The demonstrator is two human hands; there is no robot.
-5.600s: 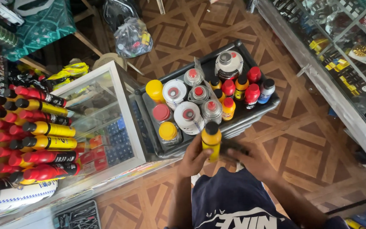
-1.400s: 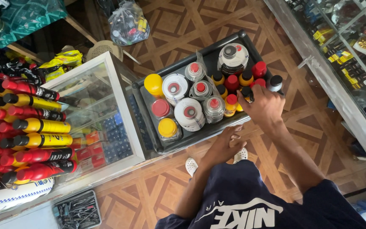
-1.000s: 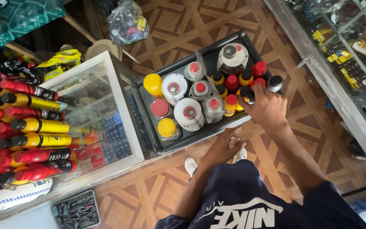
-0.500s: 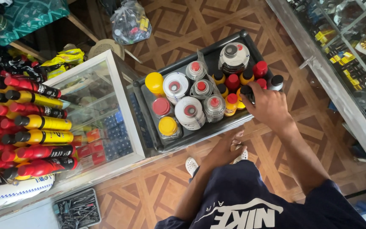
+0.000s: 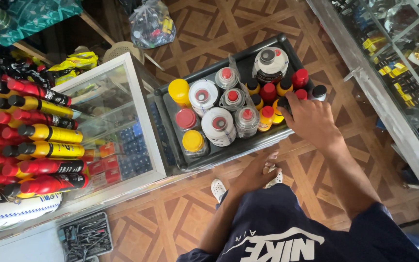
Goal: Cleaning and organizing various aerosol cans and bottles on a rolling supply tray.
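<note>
- Reaching into the black tray [image 5: 168, 127] at its right end, our right hand [image 5: 311, 121] lies over the small bottles packed there, fingers curled down among the caps.
- We judge the fingers are closing on a dark-capped bottle [image 5: 284, 103] beneath them, but the hand hides it, so we cannot tell whether it is truly gripped or only touched.
- Our left hand [image 5: 257, 172] hangs loosely half-open below the tray's near edge, above our white sandals [image 5: 217, 188]; it holds nothing and its fingertips sit just beside the tray's rim.
- The first risk, as we see it: the small bottles stand touching one another, so a tilted pull could tip the neighbouring red-capped bottle [image 5: 267, 116] or the yellow ones [image 5: 284, 86] around it.
- A knock there could carry on into the clear round jars [image 5: 247, 120] just left of them, which are also crowded.
- The black-capped bottle [image 5: 318, 91] stands at the tray's right edge; a brush from our wrist could push it over the rim onto the tiled floor [image 5: 316, 174].
- The big bottle with the white label [image 5: 270, 63] at the tray's far edge looks out of the hand's way.
- With only one hand in the tray, nothing steadies the neighbours.
</note>
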